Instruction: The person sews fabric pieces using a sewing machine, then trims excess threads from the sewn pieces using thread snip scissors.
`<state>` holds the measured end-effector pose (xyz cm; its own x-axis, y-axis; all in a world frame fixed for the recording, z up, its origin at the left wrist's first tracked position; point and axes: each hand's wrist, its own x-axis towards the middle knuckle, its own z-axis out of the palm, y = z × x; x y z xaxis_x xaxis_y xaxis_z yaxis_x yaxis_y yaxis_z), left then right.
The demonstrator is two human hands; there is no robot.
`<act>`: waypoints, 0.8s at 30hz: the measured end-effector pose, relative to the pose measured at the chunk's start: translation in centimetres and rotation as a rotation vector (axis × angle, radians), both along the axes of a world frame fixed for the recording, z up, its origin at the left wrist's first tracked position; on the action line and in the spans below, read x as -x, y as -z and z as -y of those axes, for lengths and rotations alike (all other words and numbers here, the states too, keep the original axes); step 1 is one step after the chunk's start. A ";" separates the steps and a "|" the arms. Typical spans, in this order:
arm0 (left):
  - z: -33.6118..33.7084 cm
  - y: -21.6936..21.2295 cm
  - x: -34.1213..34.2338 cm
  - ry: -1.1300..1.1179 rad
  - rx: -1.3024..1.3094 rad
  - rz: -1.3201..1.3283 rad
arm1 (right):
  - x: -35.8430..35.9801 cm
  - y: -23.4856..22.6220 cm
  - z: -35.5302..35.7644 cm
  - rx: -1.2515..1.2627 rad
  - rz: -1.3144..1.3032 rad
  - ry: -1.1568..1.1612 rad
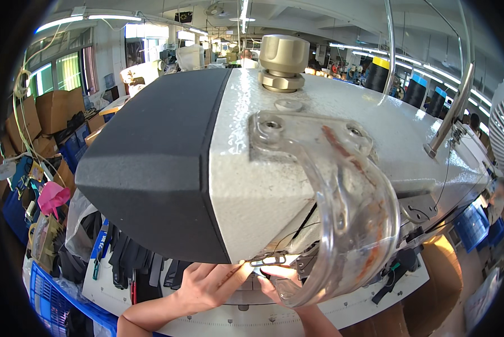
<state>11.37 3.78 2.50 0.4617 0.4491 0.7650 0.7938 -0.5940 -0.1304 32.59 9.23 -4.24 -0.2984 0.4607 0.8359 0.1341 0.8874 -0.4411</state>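
A large sewing machine head, pale grey with a black end cover, fills the middle of the head view. Below it, my left hand reaches in from the left, its fingers bent and close together by the needle area. Across from it, my right hand is closed in a pinch beside a small dark piece too hidden to name. Both sets of fingertips are partly covered by the machine head and a clear curved plastic guard. Under my wrists lies the pale machine table.
Black strips lie in a bundle left on the table, near a red-handled tool. A blue crate stands lower left. Black thread cones rise behind the machine. At right is a cardboard box.
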 end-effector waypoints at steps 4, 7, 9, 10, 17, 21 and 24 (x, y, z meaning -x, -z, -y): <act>0.2 -0.2 0.0 -0.008 0.030 0.017 | -0.4 0.6 0.0 -0.054 0.061 0.096; 0.0 -0.3 0.0 0.013 -0.022 -0.017 | -0.6 1.7 -0.4 -0.032 0.129 0.109; 0.0 -0.4 0.1 0.010 0.006 -0.023 | -0.8 2.2 -0.6 0.020 0.154 0.007; -0.2 -0.4 0.1 0.020 0.016 0.004 | -0.9 2.3 -0.7 0.051 0.157 -0.102; -0.2 -0.7 1.0 0.078 -0.016 0.018 | 0.1 -0.2 -0.4 -0.022 0.011 0.140; -0.4 -0.2 0.9 0.017 0.134 0.089 | 0.2 -1.3 0.3 0.019 -0.034 0.079; 0.0 -0.1 0.6 0.014 0.108 0.102 | 0.2 -1.3 1.0 0.166 -0.100 0.006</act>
<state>10.80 3.74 2.62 0.3907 0.5254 0.7559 0.7912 -0.6113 0.0159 32.39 8.26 -2.92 -0.2145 0.5962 0.7737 0.0870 0.8006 -0.5928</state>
